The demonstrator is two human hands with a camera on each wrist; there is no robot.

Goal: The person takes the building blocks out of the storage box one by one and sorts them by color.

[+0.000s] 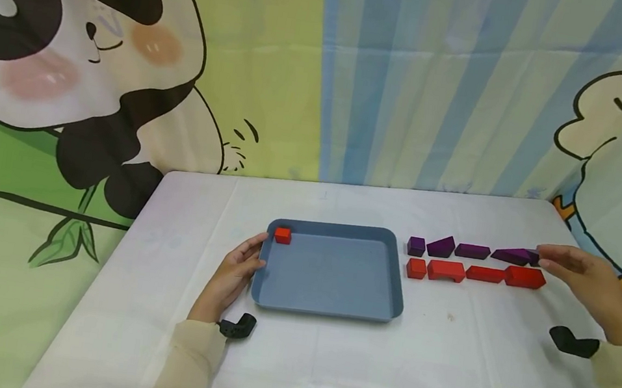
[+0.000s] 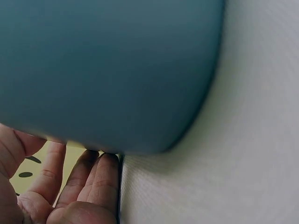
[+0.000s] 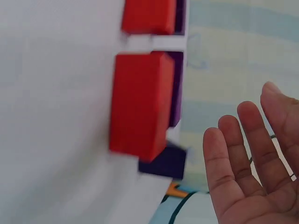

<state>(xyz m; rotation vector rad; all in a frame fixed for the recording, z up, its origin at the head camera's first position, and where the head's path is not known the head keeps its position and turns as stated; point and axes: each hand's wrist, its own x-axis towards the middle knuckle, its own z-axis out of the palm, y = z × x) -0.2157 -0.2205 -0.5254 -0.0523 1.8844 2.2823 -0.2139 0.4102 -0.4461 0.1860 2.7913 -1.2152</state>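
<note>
While the left hand [image 1: 232, 272] rests flat-fingered on the blue plastic tray's [image 1: 326, 306] 9 o'clock rim, the right hand's [image 1: 585, 282] grip is wide and empty, with the dark purple wedge block [image 1: 512, 254] just at its 9 o'clock, long axis 3-to-9 on the table [image 1: 441, 368].

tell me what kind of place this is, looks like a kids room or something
Probably a staged play or recording corner, not a lived-in room: a table under a white cloth, cartoon panda and striped backdrop cloths hung behind, and toy blocks lined up in rows beside a blue tray.
</note>
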